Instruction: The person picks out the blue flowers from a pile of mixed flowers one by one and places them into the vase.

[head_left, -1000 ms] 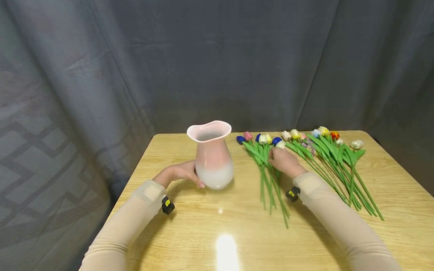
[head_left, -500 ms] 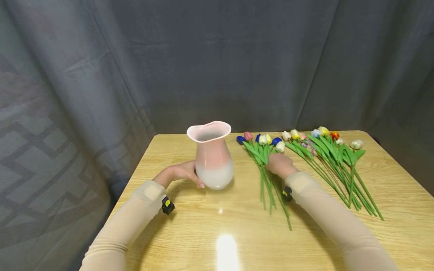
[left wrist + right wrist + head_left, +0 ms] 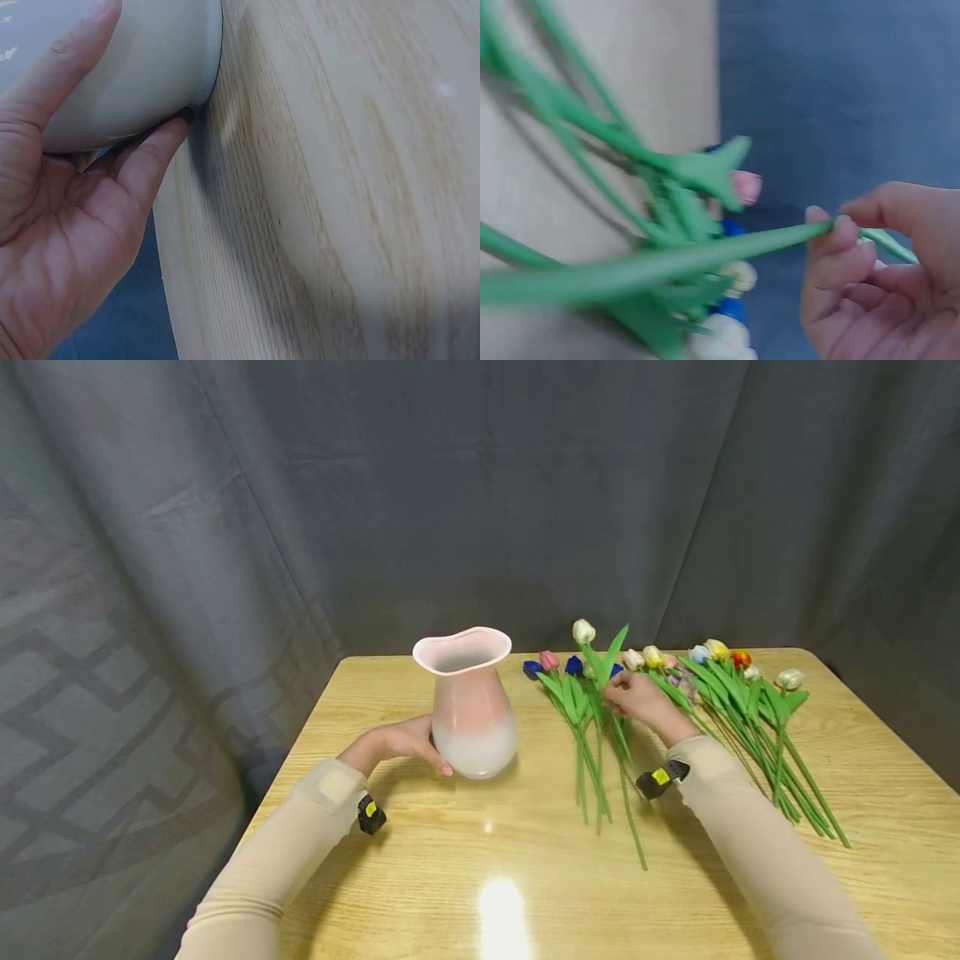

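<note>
A pink-to-white vase (image 3: 476, 718) with a wavy rim stands upright on the table. My left hand (image 3: 401, 743) holds its lower left side. In the left wrist view the thumb lies along the vase wall, and the other fingers reach round its base, partly hidden. My right hand (image 3: 643, 703) pinches the stem of a white tulip (image 3: 583, 632), whose bloom is raised above the other flowers. That stem (image 3: 705, 259) runs between thumb and fingertips in the right wrist view. Below lies a small bunch of tulips, including a pink tulip (image 3: 549, 661) and a blue tulip (image 3: 532, 669).
A larger group of tulips with green leaves (image 3: 738, 693) lies to the right, under and beyond the right forearm. The wooden table (image 3: 420, 877) ends at the back against a grey curtain (image 3: 480, 510).
My right hand has taken the white tulip by its stem and lifted it up from the bunch, the bloom rising. My left hand and the vase have stayed in place.
</note>
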The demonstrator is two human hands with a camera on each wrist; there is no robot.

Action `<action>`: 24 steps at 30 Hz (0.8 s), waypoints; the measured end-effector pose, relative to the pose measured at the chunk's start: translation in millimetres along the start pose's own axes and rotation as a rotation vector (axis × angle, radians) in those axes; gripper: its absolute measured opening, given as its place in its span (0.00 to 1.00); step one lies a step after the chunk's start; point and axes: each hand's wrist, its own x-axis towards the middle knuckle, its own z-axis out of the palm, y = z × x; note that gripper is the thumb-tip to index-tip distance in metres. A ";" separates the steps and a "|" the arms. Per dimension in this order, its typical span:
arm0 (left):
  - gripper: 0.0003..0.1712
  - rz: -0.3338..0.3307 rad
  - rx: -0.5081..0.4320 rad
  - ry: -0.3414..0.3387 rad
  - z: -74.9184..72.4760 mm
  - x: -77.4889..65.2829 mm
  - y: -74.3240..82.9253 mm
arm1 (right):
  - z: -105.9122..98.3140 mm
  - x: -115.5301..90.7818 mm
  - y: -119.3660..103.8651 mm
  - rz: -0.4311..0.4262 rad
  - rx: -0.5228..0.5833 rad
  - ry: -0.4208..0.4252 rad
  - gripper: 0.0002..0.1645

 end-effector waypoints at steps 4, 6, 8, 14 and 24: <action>0.52 -0.009 0.008 0.006 0.0 0.2 0.5 | -26.9 -12.8 -10.0 -0.028 -0.011 0.213 0.18; 0.51 -0.006 0.005 0.005 0.0 0.1 0.4 | -41.4 -19.4 -12.8 -0.036 -0.033 0.327 0.20; 0.51 0.000 0.002 0.003 -0.1 0.0 0.0 | -55.6 -25.1 -11.9 -0.028 -0.077 0.422 0.22; 0.51 0.012 -0.014 -0.010 0.7 -0.2 -1.1 | -88.5 -34.0 6.0 0.046 -0.210 0.546 0.23; 0.50 0.019 0.008 -0.009 -0.7 0.9 -2.2 | -100.4 -39.8 48.7 0.142 -0.328 0.373 0.20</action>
